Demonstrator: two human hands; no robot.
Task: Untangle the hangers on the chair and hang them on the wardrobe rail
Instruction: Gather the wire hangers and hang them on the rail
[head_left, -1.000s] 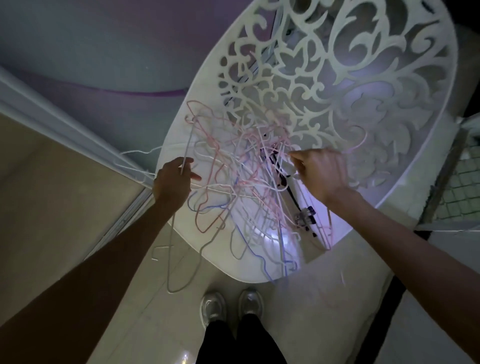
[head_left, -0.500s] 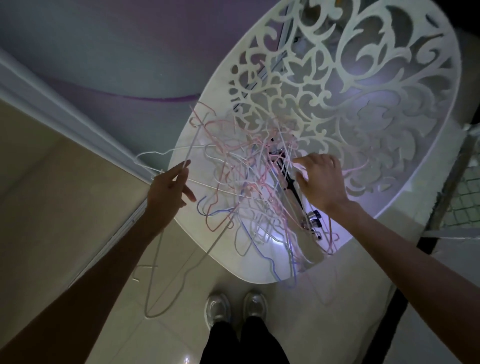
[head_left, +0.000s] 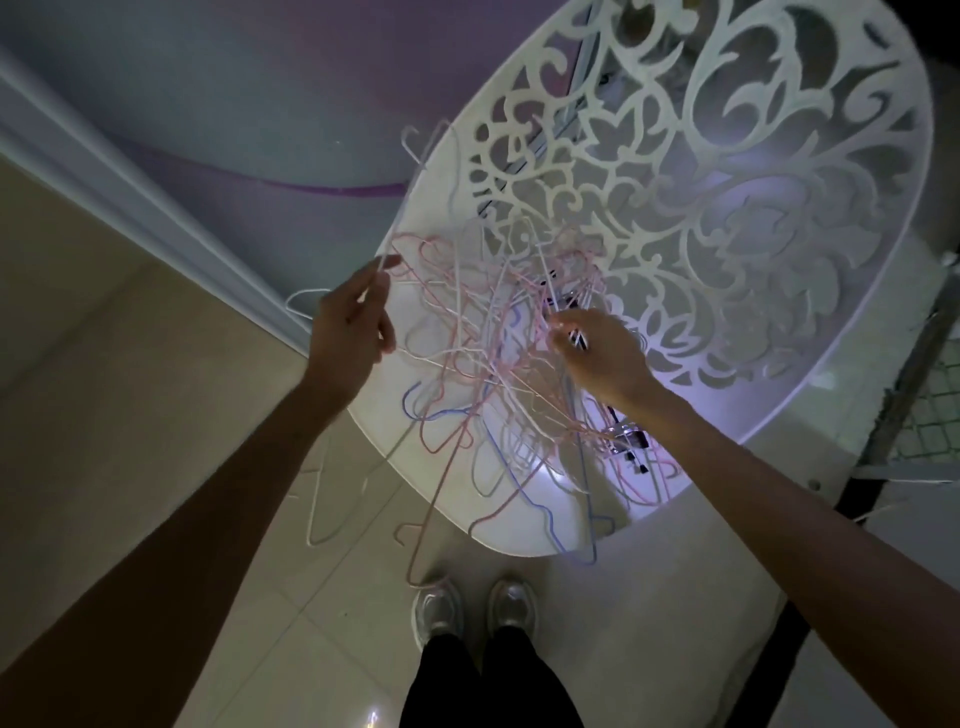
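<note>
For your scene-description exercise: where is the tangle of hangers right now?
In the head view, the tangle of hangers lies on the front of the white chair, between the left hand and right hand, above the shoes.

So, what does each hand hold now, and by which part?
Left hand pinches a white hanger on its straight wire. Right hand grips wires in the tangled hangers; which part cannot be told.

A tangled heap of thin wire hangers in pink, white and blue lies on the seat of a white chair with an ornate cut-out scroll back. Several hangers dangle over the seat's front edge.
</note>
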